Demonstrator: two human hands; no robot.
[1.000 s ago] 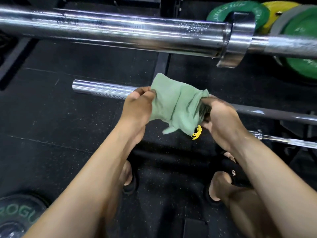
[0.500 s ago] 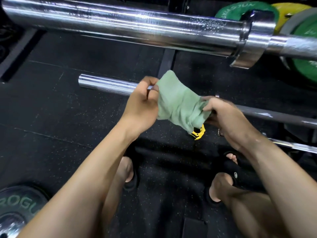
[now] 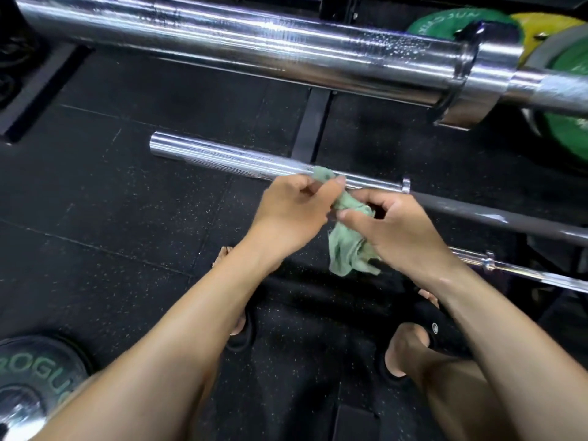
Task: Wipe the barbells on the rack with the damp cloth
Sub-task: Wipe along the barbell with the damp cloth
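Both the left hand [image 3: 291, 211] and right hand [image 3: 393, 232] pinch the bunched green cloth [image 3: 346, 246] above the middle barbell [image 3: 241, 162]. Wiping looks paused; droplets bead the top barbell [image 3: 254, 49].

Glossy chrome barbell [image 3: 241, 49], seemingly soft cloth [image 3: 345, 249]

Both hands, left hand [image 3: 291, 208] and right hand [image 3: 394, 230], grip a bunched green cloth [image 3: 345, 246] just before the middle barbell [image 3: 222, 157].
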